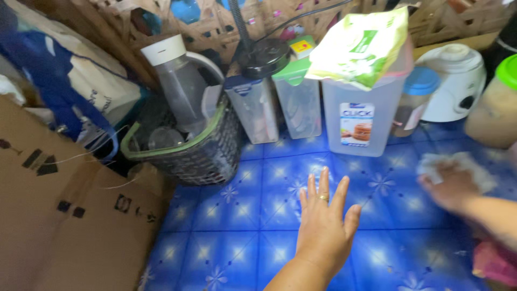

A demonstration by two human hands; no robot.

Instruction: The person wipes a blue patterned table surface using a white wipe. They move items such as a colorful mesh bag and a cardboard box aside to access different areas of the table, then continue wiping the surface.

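We cannot make out our right hand (451, 186) sharply: it is blurred, its forearm cut off by the frame's right edge, and it presses down on a white cloth (458, 166) lying on the blue tiled surface (237, 215) (whether the fingers grip it or just lie flat, we cannot tell). A jar (495, 102) with a green lid is cropped at the right. Our left hand (324, 223) hovers flat over the tiles, fingers spread, holding nothing, a ring on one finger. Beyond it stand clear plastic containers (358, 116) and a dark basket (199, 151) holding a jug (180, 81).
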